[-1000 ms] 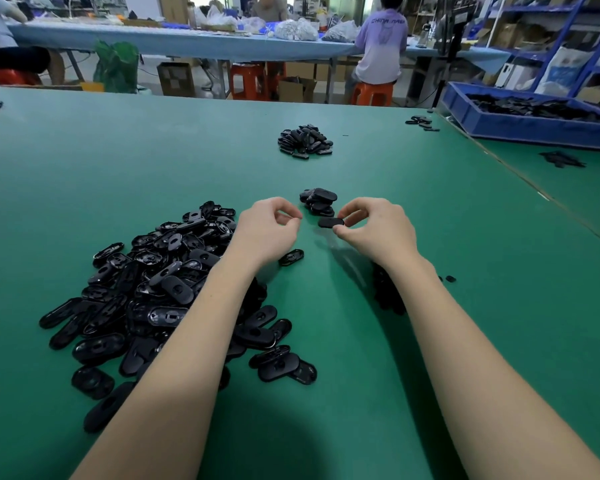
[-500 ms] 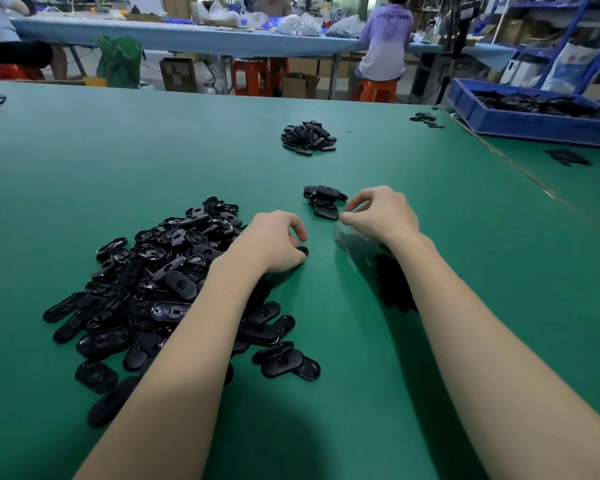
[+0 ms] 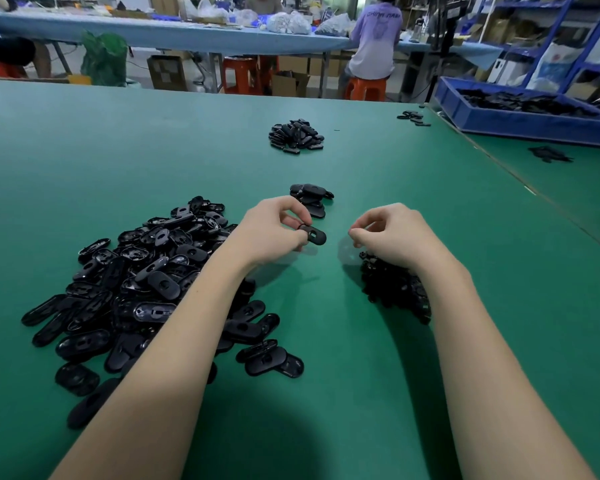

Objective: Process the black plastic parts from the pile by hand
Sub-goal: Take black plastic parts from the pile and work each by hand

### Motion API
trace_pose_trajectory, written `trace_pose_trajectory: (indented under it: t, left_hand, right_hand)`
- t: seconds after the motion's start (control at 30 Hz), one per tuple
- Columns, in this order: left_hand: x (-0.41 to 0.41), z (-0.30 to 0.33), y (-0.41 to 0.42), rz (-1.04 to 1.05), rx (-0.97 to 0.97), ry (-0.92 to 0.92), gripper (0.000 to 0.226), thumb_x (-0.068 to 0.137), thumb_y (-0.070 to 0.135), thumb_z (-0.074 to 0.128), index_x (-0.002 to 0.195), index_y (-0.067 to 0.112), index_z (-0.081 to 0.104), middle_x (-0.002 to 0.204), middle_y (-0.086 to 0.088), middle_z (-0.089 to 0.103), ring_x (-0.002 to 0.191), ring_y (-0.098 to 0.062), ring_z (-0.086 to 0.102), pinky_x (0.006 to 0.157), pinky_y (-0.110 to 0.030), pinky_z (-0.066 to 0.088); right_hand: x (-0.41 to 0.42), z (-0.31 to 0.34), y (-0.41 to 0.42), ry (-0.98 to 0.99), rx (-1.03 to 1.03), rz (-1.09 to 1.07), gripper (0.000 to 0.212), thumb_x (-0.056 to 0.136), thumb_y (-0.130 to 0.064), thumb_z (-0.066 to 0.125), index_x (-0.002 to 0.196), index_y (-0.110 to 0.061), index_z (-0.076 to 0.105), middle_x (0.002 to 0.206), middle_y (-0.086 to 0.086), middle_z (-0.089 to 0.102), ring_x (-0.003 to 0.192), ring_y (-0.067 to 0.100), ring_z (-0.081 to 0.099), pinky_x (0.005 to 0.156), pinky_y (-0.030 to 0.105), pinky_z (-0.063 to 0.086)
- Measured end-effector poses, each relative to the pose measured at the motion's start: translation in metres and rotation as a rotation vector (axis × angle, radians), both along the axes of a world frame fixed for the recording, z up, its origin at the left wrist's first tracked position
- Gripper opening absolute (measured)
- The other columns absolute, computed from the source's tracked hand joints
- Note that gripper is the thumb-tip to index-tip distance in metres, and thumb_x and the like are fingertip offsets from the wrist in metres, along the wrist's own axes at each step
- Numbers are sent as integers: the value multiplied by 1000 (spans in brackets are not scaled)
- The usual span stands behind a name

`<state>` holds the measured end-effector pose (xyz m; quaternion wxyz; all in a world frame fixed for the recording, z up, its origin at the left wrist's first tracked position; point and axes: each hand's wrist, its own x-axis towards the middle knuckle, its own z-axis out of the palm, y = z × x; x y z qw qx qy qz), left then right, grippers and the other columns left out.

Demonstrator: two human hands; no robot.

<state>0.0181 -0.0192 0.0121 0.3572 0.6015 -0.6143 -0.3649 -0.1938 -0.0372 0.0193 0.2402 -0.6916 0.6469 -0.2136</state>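
the big pile of black parts [image 3: 146, 289] sits nearest, on the green table [image 3: 84, 150]. just beyond its far right edge, the left hand [image 3: 271, 233] now pinches a fresh part [image 3: 314, 234], picked up a moment ago. right of that, the right hand [image 3: 392, 233], curled and seemingly empty, has released its piece: next cycle starting. the small stack [image 3: 310, 199] lies beyond.

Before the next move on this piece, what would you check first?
1. Left hand grips a black part: ok.
2. Part lifted off the green table: ok.
3. Right hand holds something: cannot tell, its fingers are curled.
4. Small stack beyond the hands has room on top: ok.
5. Big pile within reach of the left hand: ok.
6. Part free of flaws: cannot tell.
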Motion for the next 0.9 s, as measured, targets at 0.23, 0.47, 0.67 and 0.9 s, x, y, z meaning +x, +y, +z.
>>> trace_pose_trajectory:
  t: [0.23,0.47,0.67,0.9]
  left_hand:
    - [2,0,1,31,17,191,19,84,-3,64,89,16,67,70,4,75,72,-18,75,97,-41,56]
    - [-1,0,4,43,30,180,25,80,-5,73,89,18,68,75,4,72,67,-4,69,88,-28,56]
    - [-1,1,5,48,55,249,26,82,-9,68,91,15,66,79,-1,72,75,-16,71,99,-39,55]
    - [-2,4,6,21,44,322,30,83,-11,66,104,10,70,74,2,72,71,-10,68,75,-17,55]
  right_hand:
    - [-10,11,3,263,28,-95,2,81,-37,72,82,-37,74,94,-17,74,95,13,66,72,27,45]
    - [1,3,7,310,36,-116,3,81,-33,75,84,-34,74,101,-11,74,100,19,66,79,28,46]
    - [4,4,5,-83,-25,-32,4,82,-33,75,81,-32,72,81,-10,75,73,8,63,70,23,51]
    - [26,7,9,-459,-75,55,6,82,-28,80,77,-26,77,66,-9,66,53,5,48,48,12,36]
